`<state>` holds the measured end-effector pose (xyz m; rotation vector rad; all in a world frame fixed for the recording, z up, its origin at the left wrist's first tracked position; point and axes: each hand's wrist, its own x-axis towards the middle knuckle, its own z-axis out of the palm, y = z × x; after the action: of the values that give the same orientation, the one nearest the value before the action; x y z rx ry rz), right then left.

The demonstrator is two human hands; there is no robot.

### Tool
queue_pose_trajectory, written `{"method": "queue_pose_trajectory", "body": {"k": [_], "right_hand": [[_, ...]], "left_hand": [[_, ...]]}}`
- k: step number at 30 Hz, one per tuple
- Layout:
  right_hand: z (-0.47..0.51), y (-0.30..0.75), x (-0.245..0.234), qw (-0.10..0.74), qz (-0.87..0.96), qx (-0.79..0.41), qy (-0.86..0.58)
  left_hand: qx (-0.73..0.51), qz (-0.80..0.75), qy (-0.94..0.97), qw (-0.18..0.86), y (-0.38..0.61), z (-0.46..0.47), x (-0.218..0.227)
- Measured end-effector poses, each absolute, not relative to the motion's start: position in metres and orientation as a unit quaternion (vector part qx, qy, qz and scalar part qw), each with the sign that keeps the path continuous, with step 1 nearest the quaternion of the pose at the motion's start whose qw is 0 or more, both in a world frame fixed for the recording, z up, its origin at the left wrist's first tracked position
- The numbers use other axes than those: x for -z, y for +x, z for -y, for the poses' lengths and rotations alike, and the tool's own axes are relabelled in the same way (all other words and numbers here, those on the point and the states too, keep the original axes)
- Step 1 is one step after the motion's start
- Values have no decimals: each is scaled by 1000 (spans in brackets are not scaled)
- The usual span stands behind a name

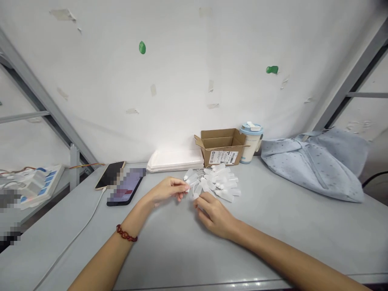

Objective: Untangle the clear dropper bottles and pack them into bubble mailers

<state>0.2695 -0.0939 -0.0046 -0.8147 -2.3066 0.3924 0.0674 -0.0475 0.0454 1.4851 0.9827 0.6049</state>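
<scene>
A pile of small clear plastic tubes with white caps (220, 182) lies on the grey table (273, 226), just in front of a cardboard box. My left hand (168, 190) pinches one of these small tubes at the pile's left edge, fingers closed on it. My right hand (214, 215) rests on the table just below the pile, its fingers curled around another small white piece near the left hand's tube. A red bead bracelet circles my left wrist.
An open cardboard box (222, 146) and a white-and-blue lidded cup (251, 142) stand at the back. White trays (175, 161) are stacked left of the box. Two phones (119, 182) lie at the left, one on a white cable. A blue cloth bag (318, 161) sits right. A power strip (36, 182) sits far left.
</scene>
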Motion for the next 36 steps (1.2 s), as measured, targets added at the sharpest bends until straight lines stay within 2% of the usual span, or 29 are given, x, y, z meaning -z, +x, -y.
{"method": "queue_pose_trajectory", "body": {"k": [4,11,18,25,36], "right_hand": [[96,269,2,313,884,-165,-304],[96,270,-4,279,888,-187,-315],[96,270,-2,288,876,-221,-318],[94,272,-4,305,854,-284,-313],[92,269,1,343,809,-295,-375]], "left_hand": [[-239,-383,645,616,74,53,-47],[-199,-390,671,598,81,58,-52],[-195,-380,712,558,85,59,-52],[-156,-356,731,561,84,61,-58],[-160,-436,692,553,84,61,-56]]}}
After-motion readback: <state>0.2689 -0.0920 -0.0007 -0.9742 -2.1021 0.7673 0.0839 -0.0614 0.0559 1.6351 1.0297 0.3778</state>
